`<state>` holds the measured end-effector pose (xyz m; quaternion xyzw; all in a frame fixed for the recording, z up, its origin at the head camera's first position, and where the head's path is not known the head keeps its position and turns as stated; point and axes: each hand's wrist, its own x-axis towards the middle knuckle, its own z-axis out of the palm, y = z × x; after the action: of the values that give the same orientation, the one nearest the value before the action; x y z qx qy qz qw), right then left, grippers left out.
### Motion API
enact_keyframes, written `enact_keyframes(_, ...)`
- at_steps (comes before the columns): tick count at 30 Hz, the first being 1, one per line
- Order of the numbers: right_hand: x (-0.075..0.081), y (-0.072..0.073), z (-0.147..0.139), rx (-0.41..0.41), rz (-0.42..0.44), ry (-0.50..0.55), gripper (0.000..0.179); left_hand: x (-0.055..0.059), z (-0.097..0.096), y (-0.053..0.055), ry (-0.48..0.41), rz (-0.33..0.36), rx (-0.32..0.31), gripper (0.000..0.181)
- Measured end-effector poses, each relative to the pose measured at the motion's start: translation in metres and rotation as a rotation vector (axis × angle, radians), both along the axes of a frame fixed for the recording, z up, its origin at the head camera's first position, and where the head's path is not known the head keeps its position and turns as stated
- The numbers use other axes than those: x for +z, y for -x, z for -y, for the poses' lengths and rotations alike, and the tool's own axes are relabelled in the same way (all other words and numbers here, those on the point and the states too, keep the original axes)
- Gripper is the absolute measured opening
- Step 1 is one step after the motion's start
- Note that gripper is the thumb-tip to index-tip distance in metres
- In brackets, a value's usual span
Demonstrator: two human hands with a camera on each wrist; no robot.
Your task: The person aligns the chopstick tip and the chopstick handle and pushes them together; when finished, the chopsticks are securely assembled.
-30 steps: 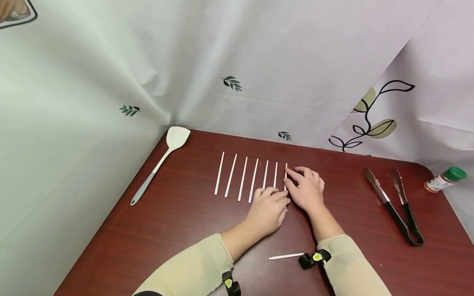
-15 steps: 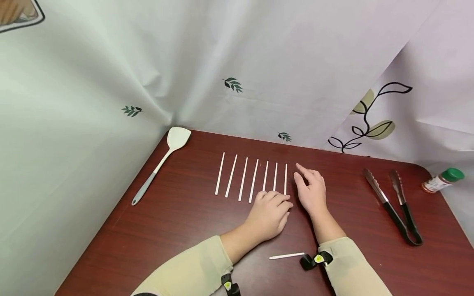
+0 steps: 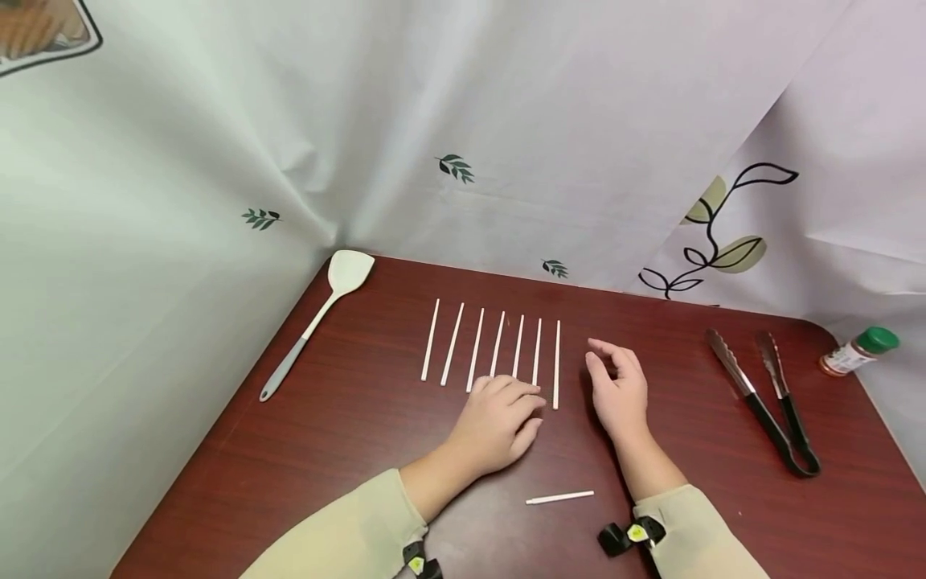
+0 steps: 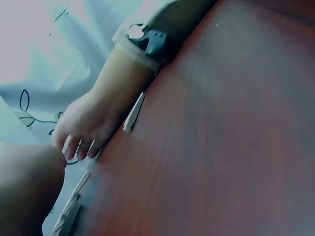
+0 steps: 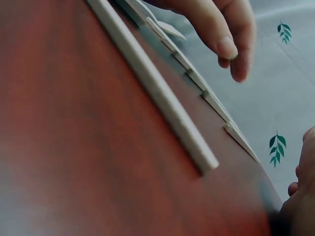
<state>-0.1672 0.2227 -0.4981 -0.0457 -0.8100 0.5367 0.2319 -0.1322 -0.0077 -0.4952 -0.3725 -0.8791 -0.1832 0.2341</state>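
My left hand [image 3: 495, 424] hovers over the near ends of the middle of a row of white sticks [image 3: 473, 350], fingers loosely bent and holding nothing. It hides some of those ends. To the right of the rightmost stick [image 3: 557, 364], and apart from it, is my right hand [image 3: 620, 388], thumb and index finger parted with nothing between them. A shorter-looking white stick [image 3: 560, 498] lies crosswise nearer the body, between the forearms. The right wrist view shows this stick [image 5: 152, 83] close up, with the left hand's fingertips [image 5: 226, 48] above the row.
A white spatula [image 3: 349, 272] with a grey handle lies along the table's left edge. On the right are metal tongs [image 3: 768, 406] with black handles, spread apart. Beyond them lies a green-capped bottle [image 3: 857, 351]. Patterned white cloth [image 3: 405, 161] hangs behind the dark red table [image 3: 347, 450].
My right hand has let go of the rightmost stick and drawn back to the right. My left hand has moved left and toward the body, uncovering that stick's near end.
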Motion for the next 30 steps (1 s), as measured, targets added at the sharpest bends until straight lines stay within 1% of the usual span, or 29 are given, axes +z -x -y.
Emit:
enact_keyframes(2, 0.001, -0.007, 0.000, 0.000, 0.018, 0.065, 0.023, 0.000, 0.010, -0.002, -0.024, 0.018, 0.011, 0.038)
enact_keyframes(5, 0.001, -0.018, -0.002, -0.001, 0.050, 0.207, 0.023, -0.001, 0.026, -0.006, -0.066, 0.044, 0.036, 0.048)
enact_keyframes(6, 0.001, -0.022, -0.002, 0.001, 0.056, 0.247, 0.023, -0.001, 0.032, -0.007, -0.078, 0.058, 0.046, 0.049)
enact_keyframes(8, 0.002, -0.030, -0.004, 0.010, 0.063, 0.288, 0.022, -0.002, 0.042, -0.009, -0.115, 0.080, 0.057, 0.044)
enact_keyframes(10, 0.003, -0.039, -0.005, 0.025, 0.062, 0.271, 0.019, -0.003, 0.051, -0.009, -0.135, 0.093, 0.068, 0.034)
enact_keyframes(13, 0.003, -0.052, -0.006, 0.062, 0.029, 0.227, 0.014, -0.004, 0.063, -0.010, -0.151, 0.105, 0.073, 0.023)
enact_keyframes(15, 0.001, -0.060, -0.007, 0.091, 0.003, 0.199, 0.011, -0.006, 0.071, -0.012, -0.145, 0.103, 0.070, 0.023)
enact_keyframes(18, -0.002, -0.072, -0.009, 0.167, -0.037, 0.180, 0.011, -0.009, 0.082, -0.015, -0.138, 0.125, 0.053, 0.028)
enact_keyframes(20, -0.005, -0.079, -0.011, 0.236, -0.074, 0.145, 0.014, -0.010, 0.088, -0.017, -0.133, 0.149, 0.033, 0.032)
enact_keyframes(22, -0.008, -0.085, -0.012, 0.305, -0.122, 0.055, 0.020, -0.011, 0.092, -0.019, -0.135, 0.177, 0.008, 0.036)
enact_keyframes(24, -0.010, -0.091, -0.012, 0.365, -0.174, -0.073, 0.026, -0.011, 0.094, -0.019, -0.134, 0.201, -0.019, 0.039)
enact_keyframes(26, -0.012, -0.095, -0.010, 0.429, -0.214, -0.223, 0.029, -0.011, 0.095, -0.019, -0.132, 0.216, -0.042, 0.040)
enact_keyframes(28, -0.013, -0.099, -0.008, 0.495, -0.236, -0.362, 0.033, -0.010, 0.094, -0.018, -0.124, 0.227, -0.056, 0.041)
enact_keyframes(30, -0.014, -0.102, -0.006, 0.559, -0.241, -0.461, 0.036, -0.010, 0.093, -0.018, -0.109, 0.229, -0.065, 0.042)
